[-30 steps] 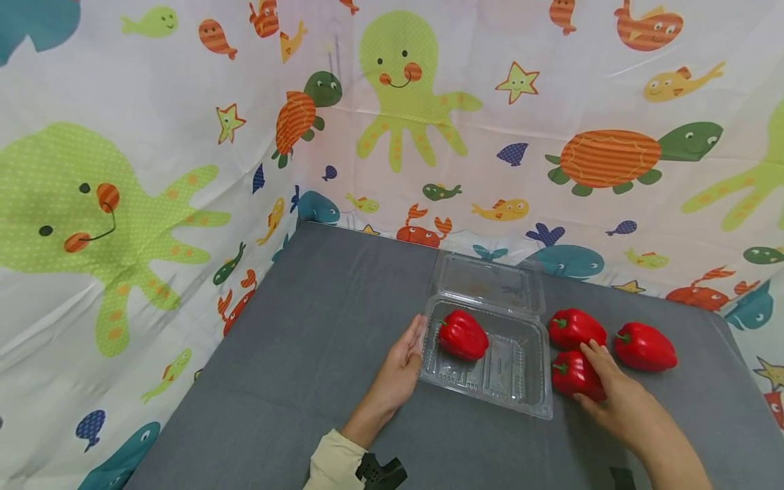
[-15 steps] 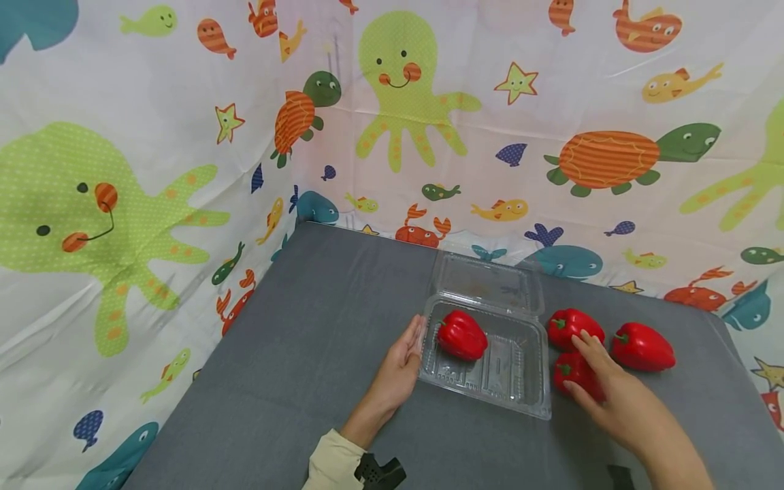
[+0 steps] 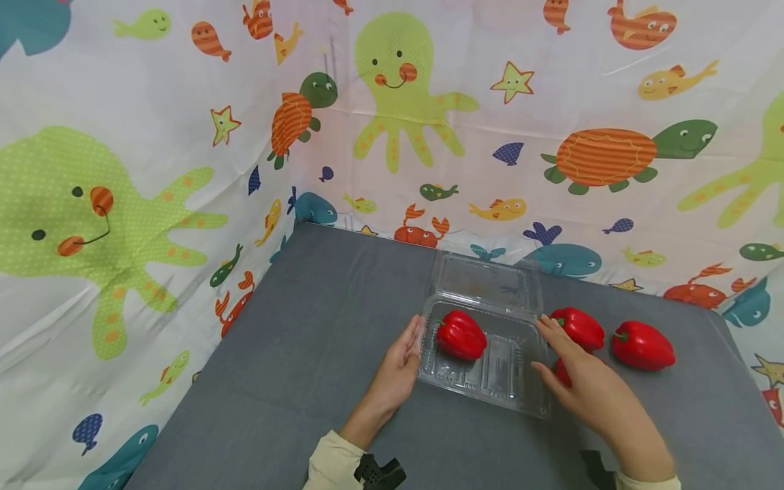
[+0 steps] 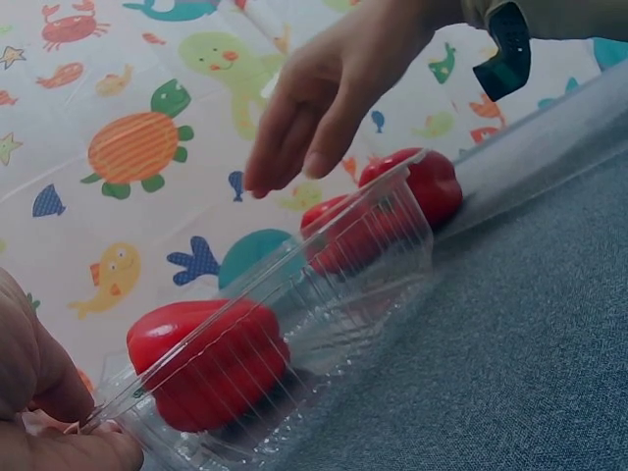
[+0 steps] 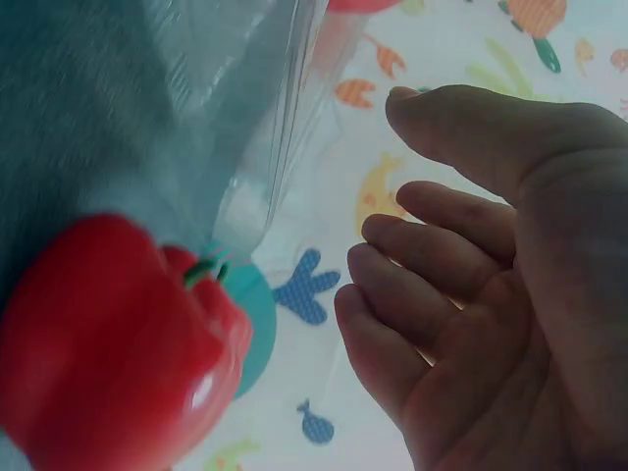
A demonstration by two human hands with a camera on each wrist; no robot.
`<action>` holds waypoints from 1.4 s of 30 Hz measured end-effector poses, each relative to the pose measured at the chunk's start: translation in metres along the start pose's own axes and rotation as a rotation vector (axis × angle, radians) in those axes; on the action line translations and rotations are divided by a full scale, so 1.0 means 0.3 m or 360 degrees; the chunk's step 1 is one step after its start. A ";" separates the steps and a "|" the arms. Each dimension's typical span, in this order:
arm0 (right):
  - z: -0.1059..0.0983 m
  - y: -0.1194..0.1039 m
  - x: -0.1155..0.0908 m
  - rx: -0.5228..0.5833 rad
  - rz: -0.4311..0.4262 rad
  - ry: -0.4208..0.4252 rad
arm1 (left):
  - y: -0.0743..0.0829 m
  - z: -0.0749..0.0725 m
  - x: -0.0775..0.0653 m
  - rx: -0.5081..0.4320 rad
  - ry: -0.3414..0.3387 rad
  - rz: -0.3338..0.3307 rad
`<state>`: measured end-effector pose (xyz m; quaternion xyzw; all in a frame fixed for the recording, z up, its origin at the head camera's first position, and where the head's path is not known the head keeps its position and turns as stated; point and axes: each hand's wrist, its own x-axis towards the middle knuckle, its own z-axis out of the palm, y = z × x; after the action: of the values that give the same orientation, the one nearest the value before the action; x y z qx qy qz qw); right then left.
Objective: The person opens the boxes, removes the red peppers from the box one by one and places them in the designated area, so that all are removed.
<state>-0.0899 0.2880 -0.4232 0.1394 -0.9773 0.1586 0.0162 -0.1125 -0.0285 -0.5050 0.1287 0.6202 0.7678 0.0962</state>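
Note:
A clear plastic clamshell container [image 3: 503, 371] lies with its lid folded back, and one red bell pepper [image 3: 462, 335] sits in its left part. My left hand [image 3: 390, 373] pinches the container's left rim between thumb and fingers, as the left wrist view shows. Above the container's right edge, my right hand [image 3: 593, 384] is held with fingers extended and holds nothing. Under that hand a red bell pepper [image 3: 562, 373] is mostly hidden. Behind it stands another bell pepper [image 3: 580, 329], and a third bell pepper [image 3: 643, 346] lies farther right.
The transparent lid [image 3: 484, 280] lies toward the back of the grey table [image 3: 294, 354]. A white curtain [image 3: 465, 41] with printed sea animals borders the table at the back and left. Dark devices are strapped to both wrists.
My right hand has moved left, off the peppers beside the container to above the container's right edge, with nothing in it. The left hand has stayed on the rim.

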 end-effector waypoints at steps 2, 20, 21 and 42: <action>0.009 -0.015 0.012 0.0020 -0.0017 -0.0012 | 0.002 0.000 0.000 -0.0004 0.0006 0.0000; 0.080 -0.108 0.102 0.0082 -0.0168 -0.0091 | 0.000 -0.002 -0.002 -0.0031 -0.0003 -0.0010; 0.084 -0.112 0.106 0.0084 -0.0168 -0.0100 | 0.000 -0.003 -0.002 -0.0033 -0.0005 -0.0011; 0.147 -0.173 0.181 0.0123 -0.0217 -0.0079 | -0.012 -0.004 0.004 -0.0016 -0.0012 -0.0009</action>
<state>-0.1270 0.2125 -0.4450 0.2102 -0.9588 0.1913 -0.0028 -0.1142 -0.0285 -0.5088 0.1293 0.6164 0.7700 0.1015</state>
